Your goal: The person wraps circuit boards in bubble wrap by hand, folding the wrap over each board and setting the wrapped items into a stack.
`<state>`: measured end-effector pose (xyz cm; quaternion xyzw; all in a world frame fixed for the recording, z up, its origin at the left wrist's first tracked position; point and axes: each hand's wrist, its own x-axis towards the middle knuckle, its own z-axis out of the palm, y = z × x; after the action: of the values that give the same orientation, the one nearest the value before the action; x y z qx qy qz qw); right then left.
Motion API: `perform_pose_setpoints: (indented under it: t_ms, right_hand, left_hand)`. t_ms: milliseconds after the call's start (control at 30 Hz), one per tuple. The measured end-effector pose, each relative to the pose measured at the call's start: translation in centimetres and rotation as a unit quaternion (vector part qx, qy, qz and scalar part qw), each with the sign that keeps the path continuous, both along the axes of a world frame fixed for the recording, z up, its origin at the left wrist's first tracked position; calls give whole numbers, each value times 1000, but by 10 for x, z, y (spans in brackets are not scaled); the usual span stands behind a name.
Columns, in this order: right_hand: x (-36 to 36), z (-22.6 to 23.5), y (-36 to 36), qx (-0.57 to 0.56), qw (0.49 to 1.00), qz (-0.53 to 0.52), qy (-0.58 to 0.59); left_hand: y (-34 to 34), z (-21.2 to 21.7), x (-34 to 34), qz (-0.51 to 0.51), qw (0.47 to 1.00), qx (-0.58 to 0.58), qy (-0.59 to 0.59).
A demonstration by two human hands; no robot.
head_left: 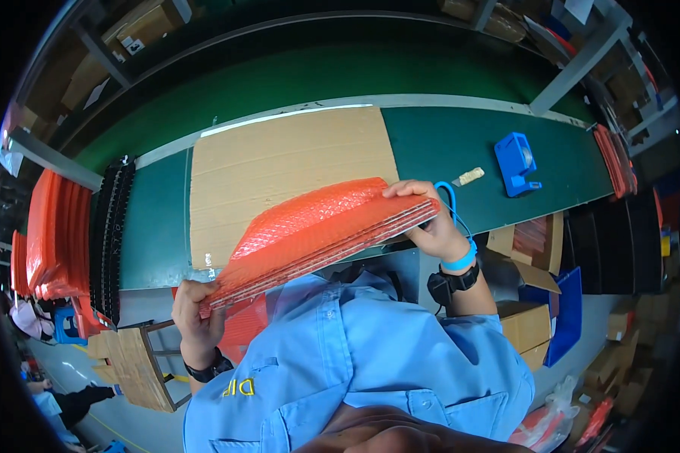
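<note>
A red bubble-wrap package [317, 239] is held up in front of my body, tilted with its right end higher. Thin layered edges, pale and dark, show along its near side. My left hand [196, 311] grips the lower left corner, thumb on top. At the right end my right hand [433, 225] is closed round the other corner, fingers over the upper side. Behind and partly under the package, a flat brown cardboard sheet [279, 162] lies on the green table [438, 136]. What is inside the package is mostly hidden.
On the table's right are a blue tape dispenser [515, 164] and a small knife with a wrapped handle [470, 177]. Red bubble-wrap packages [53, 234] and black slotted racks [112, 234] stand at the left. Cartons [525, 328] and a blue bin [567, 317] sit at the lower right.
</note>
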<state>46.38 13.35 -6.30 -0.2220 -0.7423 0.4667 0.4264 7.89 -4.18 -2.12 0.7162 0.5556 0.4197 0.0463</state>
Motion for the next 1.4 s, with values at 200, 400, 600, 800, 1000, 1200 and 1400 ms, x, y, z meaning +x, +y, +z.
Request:
perform_pose_setpoints:
  t_ms: [200, 400, 600, 800, 1000, 1200, 1400]
  right_hand:
    - [-2, -2, -8, 214, 962, -170, -13]
    - [5, -2, -13, 359, 896, -254, -59]
    - [3, 5, 0, 176, 961, -198, -75]
    - [-10, 0, 23, 37, 999, 29, -28]
    - [9, 86, 25, 33, 999, 6, -30]
    - [-20, 248, 45, 107, 982, 52, -146]
    - [-29, 279, 59, 95, 963, -9, -251]
  left_hand:
    - [-6, -1, 2, 29, 1000, -9, 0]
    - [-5, -4, 0, 27, 1000, -9, 2]
    - [0, -4, -2, 24, 1000, -8, -1]
    - [1, 6, -3, 52, 999, -9, 0]
    - [31, 20, -5, -17, 932, -123, -340]
    - [-2, -29, -30, -172, 896, -333, -239]
    - [-64, -142, -32, 147, 919, -354, -89]
